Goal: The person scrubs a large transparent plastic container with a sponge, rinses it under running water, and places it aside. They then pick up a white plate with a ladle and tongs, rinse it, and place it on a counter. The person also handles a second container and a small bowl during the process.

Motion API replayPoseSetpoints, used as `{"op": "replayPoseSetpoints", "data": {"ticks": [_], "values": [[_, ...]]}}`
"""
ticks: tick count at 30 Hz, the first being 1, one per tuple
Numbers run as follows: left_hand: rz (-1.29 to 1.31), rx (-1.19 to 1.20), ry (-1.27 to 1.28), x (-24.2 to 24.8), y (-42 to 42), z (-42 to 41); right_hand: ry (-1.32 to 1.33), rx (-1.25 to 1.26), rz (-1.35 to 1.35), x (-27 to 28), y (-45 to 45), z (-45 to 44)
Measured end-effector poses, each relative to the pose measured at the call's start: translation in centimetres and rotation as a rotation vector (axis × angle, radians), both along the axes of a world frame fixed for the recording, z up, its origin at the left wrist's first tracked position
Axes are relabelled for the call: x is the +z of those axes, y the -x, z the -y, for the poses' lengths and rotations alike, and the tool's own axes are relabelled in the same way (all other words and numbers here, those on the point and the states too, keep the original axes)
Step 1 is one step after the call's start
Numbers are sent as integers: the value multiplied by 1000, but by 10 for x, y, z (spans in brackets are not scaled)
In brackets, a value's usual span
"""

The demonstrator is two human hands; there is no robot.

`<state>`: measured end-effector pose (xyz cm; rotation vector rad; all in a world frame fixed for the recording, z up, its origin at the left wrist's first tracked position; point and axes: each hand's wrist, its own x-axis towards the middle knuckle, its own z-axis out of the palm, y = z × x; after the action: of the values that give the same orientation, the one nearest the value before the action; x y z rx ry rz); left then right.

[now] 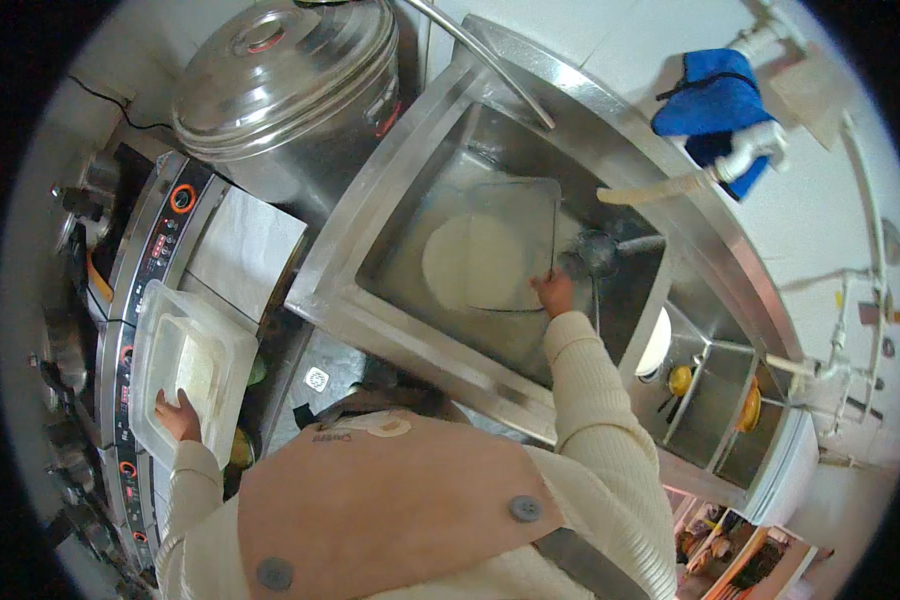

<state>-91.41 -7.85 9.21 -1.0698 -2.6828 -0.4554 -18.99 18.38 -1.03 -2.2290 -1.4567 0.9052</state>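
Note:
In a stainless steel sink (390, 255) with cloudy water, my right hand (553, 292) grips the corner of a clear rectangular lid or tray (514, 202). A large pale round shape (457, 262) shows through and beside it; I cannot tell whether it is a plate. To the left, my left hand (178, 415) reaches over a translucent plastic bin (241, 352), fingers apart. Inside the bin lies a smaller translucent container (199, 367), right by my fingers; whether they touch it is unclear.
A big lidded steel pot (285, 82) stands behind the left side. An induction cooker panel (157, 247) runs along the left, pans beyond it. A metal pipe (495, 64) and a beige hose (652, 191) overhang the sink. Blue gloves or cloth (720, 90) hang on the wall.

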Motion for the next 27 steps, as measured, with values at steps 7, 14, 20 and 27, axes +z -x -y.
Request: {"op": "replayPoseSetpoints", "data": {"ticks": [7, 14, 20, 27], "values": [[413, 335, 474, -47, 98, 61, -380, 223, 611, 150, 36, 41], [581, 452, 403, -83, 155, 93, -495, 249, 746, 217, 90, 113], [397, -117, 559, -138, 193, 123, -246, 425, 788, 188, 160, 177], [607, -384, 408, -104, 164, 125, -213, 451, 794, 204, 159, 154]]}}
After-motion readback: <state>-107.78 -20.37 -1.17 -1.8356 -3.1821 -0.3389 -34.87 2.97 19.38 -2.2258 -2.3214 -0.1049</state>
